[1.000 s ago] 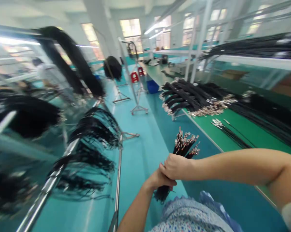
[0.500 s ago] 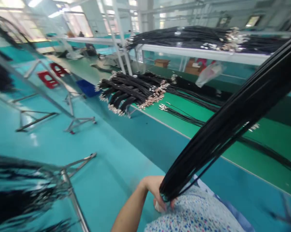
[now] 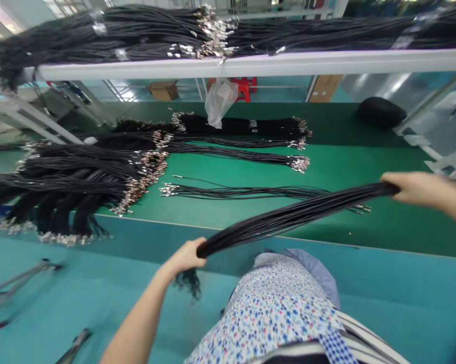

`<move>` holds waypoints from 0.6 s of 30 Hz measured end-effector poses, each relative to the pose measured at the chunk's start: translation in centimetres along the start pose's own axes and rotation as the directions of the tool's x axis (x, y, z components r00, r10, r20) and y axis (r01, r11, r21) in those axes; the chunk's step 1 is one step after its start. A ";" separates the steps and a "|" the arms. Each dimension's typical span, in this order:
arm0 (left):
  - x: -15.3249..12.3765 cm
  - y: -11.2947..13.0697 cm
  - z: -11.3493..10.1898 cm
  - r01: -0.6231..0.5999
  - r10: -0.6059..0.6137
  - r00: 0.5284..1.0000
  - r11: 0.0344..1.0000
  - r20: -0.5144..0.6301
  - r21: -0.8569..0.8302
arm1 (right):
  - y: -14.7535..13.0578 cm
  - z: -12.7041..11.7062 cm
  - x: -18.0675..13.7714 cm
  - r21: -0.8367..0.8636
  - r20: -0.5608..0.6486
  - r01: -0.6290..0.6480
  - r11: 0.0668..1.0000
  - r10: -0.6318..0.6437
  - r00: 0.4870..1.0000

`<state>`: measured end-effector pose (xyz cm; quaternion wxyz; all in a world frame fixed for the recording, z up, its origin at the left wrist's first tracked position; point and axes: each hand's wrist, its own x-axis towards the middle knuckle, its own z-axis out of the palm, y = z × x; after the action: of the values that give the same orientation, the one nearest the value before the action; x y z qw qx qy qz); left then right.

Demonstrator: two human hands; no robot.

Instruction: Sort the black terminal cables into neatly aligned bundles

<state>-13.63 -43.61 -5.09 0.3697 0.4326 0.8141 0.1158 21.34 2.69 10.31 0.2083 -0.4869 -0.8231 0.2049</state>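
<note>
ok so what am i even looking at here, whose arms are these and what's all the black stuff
There is no machine here. A person is working with bare hands, and the camera sits on their head, looking forward and down. That is why you see their own arms and flowered top from above.

The left hand and the right hand each grip a bundle of black cables, held stretched between them.

Beyond it is a green table. On it lie piles of similar cables tipped with metal ends, plus a thinner loose bunch. A white shelf above carries more cables.
</note>
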 end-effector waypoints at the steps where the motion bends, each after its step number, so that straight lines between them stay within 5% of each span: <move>1: 1.1 -0.1 -2.5 0.067 -0.062 0.997 0.989 -0.041 0.131 | 2.9 1.7 0.5 -0.101 0.277 0.023 0.995 0.006 0.961; 3: 3.7 -0.2 -6.9 0.190 -0.160 0.981 0.891 -0.106 0.412 | 7.8 6.0 0.6 -0.113 0.474 0.164 0.980 -0.092 0.876; 7: 11.0 -0.5 -11.1 0.263 -0.209 0.964 0.694 -0.162 0.671 | 12.7 13.6 0.1 -0.001 0.488 0.309 0.951 -0.270 0.830; 10: 15.8 -1.7 -10.3 0.279 -0.202 0.960 0.631 -0.194 0.724 | 13.9 16.3 1.4 -0.020 0.485 0.316 0.949 -0.267 0.833; 14: 18.8 -4.2 -7.9 0.376 -0.205 0.926 0.578 -0.316 0.724 | 16.3 17.3 3.6 -0.043 0.486 0.366 0.930 -0.301 0.821; 18: 20.6 -5.3 -9.2 0.331 -0.161 0.941 0.618 -0.298 0.713 | 19.3 17.3 5.0 -0.073 0.466 0.375 0.924 -0.301 0.832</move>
<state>-30.60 -29.24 -11.69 0.0830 0.4158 0.8731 -0.2404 23.62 13.33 -13.71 0.0071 -0.2883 -0.9356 0.2037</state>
